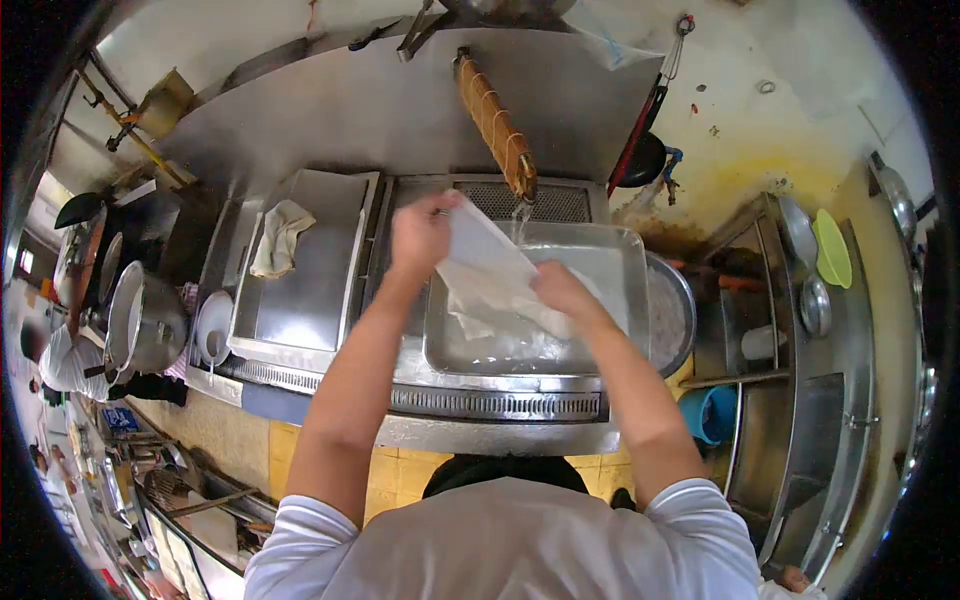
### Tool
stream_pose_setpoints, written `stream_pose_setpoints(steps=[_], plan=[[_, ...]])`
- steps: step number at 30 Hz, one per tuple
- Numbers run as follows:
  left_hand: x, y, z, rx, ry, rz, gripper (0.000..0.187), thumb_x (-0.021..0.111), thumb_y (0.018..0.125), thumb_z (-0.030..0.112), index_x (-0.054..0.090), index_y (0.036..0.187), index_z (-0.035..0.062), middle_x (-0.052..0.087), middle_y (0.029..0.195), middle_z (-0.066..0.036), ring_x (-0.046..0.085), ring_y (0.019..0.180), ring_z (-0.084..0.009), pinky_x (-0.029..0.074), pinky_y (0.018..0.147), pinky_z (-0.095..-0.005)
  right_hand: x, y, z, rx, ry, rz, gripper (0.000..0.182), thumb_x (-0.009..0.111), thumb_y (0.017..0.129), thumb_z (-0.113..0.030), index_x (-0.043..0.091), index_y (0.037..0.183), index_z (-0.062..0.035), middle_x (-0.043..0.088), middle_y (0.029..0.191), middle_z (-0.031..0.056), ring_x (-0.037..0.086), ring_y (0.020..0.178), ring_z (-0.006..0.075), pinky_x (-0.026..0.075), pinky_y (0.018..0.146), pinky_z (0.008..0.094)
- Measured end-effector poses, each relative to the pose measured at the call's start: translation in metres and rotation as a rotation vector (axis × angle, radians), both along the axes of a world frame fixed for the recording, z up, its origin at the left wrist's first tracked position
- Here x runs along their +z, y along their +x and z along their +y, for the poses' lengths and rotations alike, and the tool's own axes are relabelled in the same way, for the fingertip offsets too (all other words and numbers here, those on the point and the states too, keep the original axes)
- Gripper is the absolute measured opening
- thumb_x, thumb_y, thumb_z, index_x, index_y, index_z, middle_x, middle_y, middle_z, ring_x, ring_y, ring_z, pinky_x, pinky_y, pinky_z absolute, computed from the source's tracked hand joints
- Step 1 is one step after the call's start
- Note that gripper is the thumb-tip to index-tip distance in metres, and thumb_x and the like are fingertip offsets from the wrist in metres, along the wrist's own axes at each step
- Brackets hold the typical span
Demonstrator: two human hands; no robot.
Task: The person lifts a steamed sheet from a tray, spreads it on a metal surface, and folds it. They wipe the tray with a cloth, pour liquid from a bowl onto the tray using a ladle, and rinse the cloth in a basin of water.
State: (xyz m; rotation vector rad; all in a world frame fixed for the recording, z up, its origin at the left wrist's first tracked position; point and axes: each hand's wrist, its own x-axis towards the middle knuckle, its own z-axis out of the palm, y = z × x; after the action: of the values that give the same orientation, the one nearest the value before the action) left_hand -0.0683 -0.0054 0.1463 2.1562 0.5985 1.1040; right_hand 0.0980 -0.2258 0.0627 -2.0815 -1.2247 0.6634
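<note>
The left hand [420, 232] was clamped on the upper corner of a white cloth [490, 275], and the right hand [558, 290] gripped its lower edge, fingers closed over the fabric. Between the two hands the cloth was stretched on a slant, hanging above a rectangular steel tray [630, 250] partly filled with water. It seemed to be held taut like this so that the stream from the tap [497, 125], just beyond the left hand, could run over it and drain into the tray beneath.

The tap's pipe was wrapped in orange cord and reached down from the steel back panel, its mouth ending above the far rim of the tray. Under the tray, off to the right hand's outer side, the edge of a round metal basin [680, 315] showed. The tray rested on a steel bench [500, 405] with slotted drain grilles, probably so spilled water ran away.

Well out past the left hand, a crumpled rag [278, 235] lay on a flat steel drainboard [310, 275], with a white bowl [213, 328] and a large steel pot [140, 320] farther out. Beyond the right hand stood a rack with a green plate [831, 248] and metal lids, and a blue bucket [712, 412] sat low beside the bench.

No brand, label or writing could be read anywhere
</note>
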Motion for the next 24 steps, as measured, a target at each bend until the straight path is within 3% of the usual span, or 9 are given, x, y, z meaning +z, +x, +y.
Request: stream_pose_setpoints(steps=[4,7,9,11,15,18,21,23,24], plan=[[0.035,-0.028,-0.002,0.212,-0.107,-0.011,0.027,0.068,0.099,0.031,0.075,0.098,0.0047,0.064,0.075,-0.025,0.062,0.063,-0.036,0.048,0.06,-0.0416,-0.015,0.049,-0.052,-0.114,-0.163,-0.053,0.029,0.058,0.081,-0.007,0.073,0.104,0.003,0.071,0.096,0.0285,0.072,0.092,0.0355,0.054,0.084,0.0403],[0.008,-0.01,-0.029,0.042,0.037,-0.024,0.013,0.068,0.09,0.015,0.077,0.097,0.0097,0.071,0.087,-0.019,0.07,0.076,-0.0344,0.056,0.07,-0.0415,0.007,0.036,-0.028,-0.05,0.053,-0.151,0.027,0.061,0.081,-0.007,0.073,0.104,0.0016,0.074,0.095,0.0214,0.072,0.091,0.0304,0.054,0.082,0.0396],[0.011,0.004,-0.057,-0.069,0.117,0.027,0.02,0.065,0.085,0.007,0.078,0.1,0.0114,0.074,0.095,-0.016,0.073,0.085,-0.0324,0.058,0.078,-0.0402,0.022,-0.008,0.03,-0.141,0.457,0.196,0.025,0.063,0.082,-0.009,0.072,0.103,0.0021,0.075,0.093,0.0131,0.07,0.089,0.0243,0.054,0.079,0.0406],[0.036,0.007,-0.076,-0.157,0.132,0.177,0.034,0.06,0.08,-0.002,0.078,0.105,0.0125,0.076,0.106,-0.012,0.075,0.094,-0.029,0.059,0.087,-0.0372,0.076,-0.06,0.047,-0.226,0.509,0.411,0.024,0.064,0.084,-0.009,0.071,0.103,0.004,0.075,0.092,0.01,0.068,0.087,0.0216,0.053,0.077,0.0414],[0.066,-0.039,-0.005,0.158,0.051,-0.204,0.027,0.061,0.08,-0.006,0.076,0.101,0.0024,0.077,0.095,-0.014,0.075,0.086,-0.0225,0.057,0.08,-0.032,-0.018,-0.007,0.001,-0.1,0.179,0.148,0.027,0.06,0.082,-0.005,0.072,0.104,0.0053,0.074,0.087,0.0128,0.067,0.082,0.0225,0.053,0.075,0.0405],[0.075,-0.065,-0.003,0.316,-0.265,-0.066,0.027,0.063,0.079,-0.009,0.076,0.1,0.0026,0.078,0.096,-0.013,0.074,0.088,-0.0203,0.057,0.082,-0.0322,-0.04,0.045,-0.052,-0.136,-0.023,-0.018,0.034,0.057,0.078,-0.001,0.072,0.108,0.0047,0.074,0.09,0.0136,0.068,0.089,0.0206,0.054,0.079,0.0392],[0.03,-0.032,-0.046,0.048,0.171,-0.04,0.031,0.064,0.075,-0.007,0.077,0.101,0.007,0.077,0.098,-0.013,0.075,0.088,-0.0263,0.059,0.081,-0.0357,0.003,0.011,-0.012,-0.117,0.176,-0.096,0.035,0.062,0.079,0.0,0.07,0.113,0.0039,0.074,0.097,0.0115,0.067,0.095,0.0188,0.054,0.084,0.0376],[0.027,-0.015,-0.072,-0.066,0.248,0.016,0.034,0.063,0.074,-0.007,0.077,0.1,0.0094,0.076,0.1,-0.012,0.075,0.09,-0.0291,0.059,0.081,-0.038,0.042,-0.034,0.032,-0.036,0.586,0.221,0.034,0.067,0.082,0.0,0.069,0.115,0.0025,0.073,0.102,0.0085,0.066,0.098,0.0181,0.054,0.087,0.036],[0.036,-0.011,-0.081,-0.086,0.255,0.034,0.035,0.062,0.074,-0.008,0.077,0.1,0.0101,0.076,0.1,-0.012,0.074,0.091,-0.0295,0.06,0.082,-0.0386,0.044,-0.039,0.034,0.015,0.513,0.352,0.032,0.068,0.083,-0.001,0.068,0.115,0.0025,0.072,0.102,0.0077,0.066,0.098,0.0179,0.054,0.088,0.0363]])
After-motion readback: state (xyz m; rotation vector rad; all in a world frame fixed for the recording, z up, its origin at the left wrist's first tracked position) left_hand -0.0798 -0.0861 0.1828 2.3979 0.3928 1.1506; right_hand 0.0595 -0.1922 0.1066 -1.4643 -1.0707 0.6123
